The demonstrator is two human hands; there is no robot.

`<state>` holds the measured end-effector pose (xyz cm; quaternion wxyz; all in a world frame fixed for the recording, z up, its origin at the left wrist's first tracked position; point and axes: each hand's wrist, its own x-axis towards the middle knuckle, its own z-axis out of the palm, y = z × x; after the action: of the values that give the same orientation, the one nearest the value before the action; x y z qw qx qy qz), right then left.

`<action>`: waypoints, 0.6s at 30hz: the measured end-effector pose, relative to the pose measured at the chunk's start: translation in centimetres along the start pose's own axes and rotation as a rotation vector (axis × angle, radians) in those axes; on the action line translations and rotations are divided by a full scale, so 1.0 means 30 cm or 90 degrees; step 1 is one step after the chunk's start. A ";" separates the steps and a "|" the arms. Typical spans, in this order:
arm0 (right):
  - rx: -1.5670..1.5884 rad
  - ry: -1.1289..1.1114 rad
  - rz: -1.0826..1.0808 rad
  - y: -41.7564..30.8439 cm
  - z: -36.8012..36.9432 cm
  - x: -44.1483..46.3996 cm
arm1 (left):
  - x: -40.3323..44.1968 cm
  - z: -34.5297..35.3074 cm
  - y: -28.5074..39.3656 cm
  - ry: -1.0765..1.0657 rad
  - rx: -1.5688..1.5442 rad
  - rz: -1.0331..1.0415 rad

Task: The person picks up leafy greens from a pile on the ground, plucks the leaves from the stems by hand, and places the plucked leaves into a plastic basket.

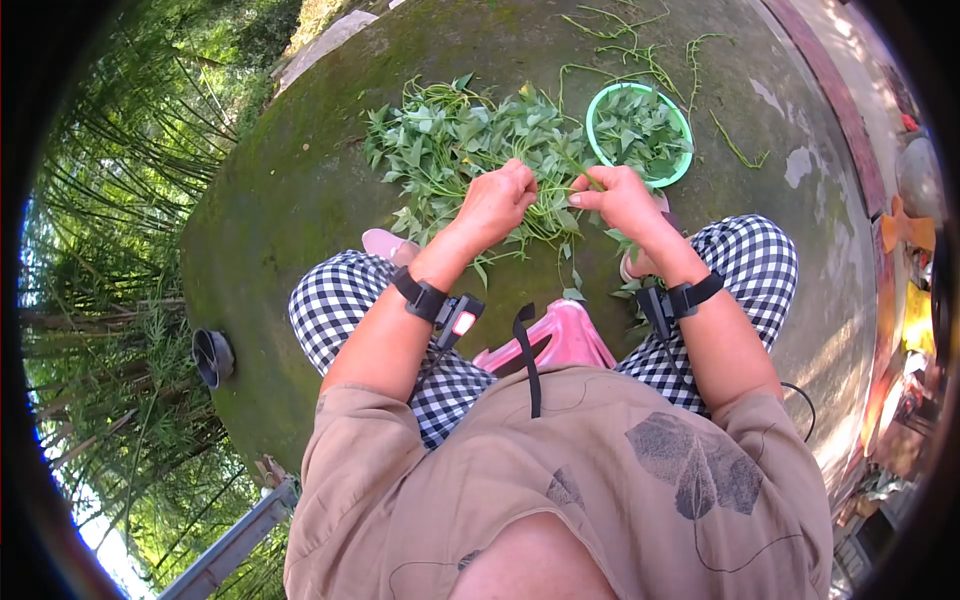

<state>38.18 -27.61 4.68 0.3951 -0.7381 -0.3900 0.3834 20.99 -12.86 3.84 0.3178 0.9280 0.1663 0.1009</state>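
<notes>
My left hand (497,203) is closed at the front edge of a heap of leafy green vines (460,135), its fingers pinched on a thin stem. Just to its right, my right hand (622,203) grips a leafy stem between thumb and forefinger. Part of that greenery shows above my fingers, and my grip hides the rest. Right behind the right hand, a green-rimmed basket (687,140) holds plucked leaves (635,125). Whether both hands hold the same stem I cannot tell.
Bare stripped stems (650,65) lie on the mossy concrete ground (300,200) behind the basket. A pink stool (570,335) is beneath me, between my knees. At the left edge stand a dark pot (212,357) and bamboo (120,300). Assorted objects line the right side.
</notes>
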 end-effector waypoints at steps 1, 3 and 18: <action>0.010 -0.001 0.018 0.000 0.001 0.001 | -0.001 0.007 -0.004 0.026 0.001 0.005; 0.028 -0.003 0.052 -0.003 0.004 0.005 | -0.002 0.021 -0.007 0.080 0.005 0.015; 0.118 -0.041 0.110 0.009 0.038 -0.003 | 0.048 -0.060 -0.003 0.250 -0.838 -0.366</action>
<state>37.21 -27.45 4.01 0.4144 -0.7166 -0.3005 0.4739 21.78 -11.27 5.30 0.7862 0.4307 0.3613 0.2566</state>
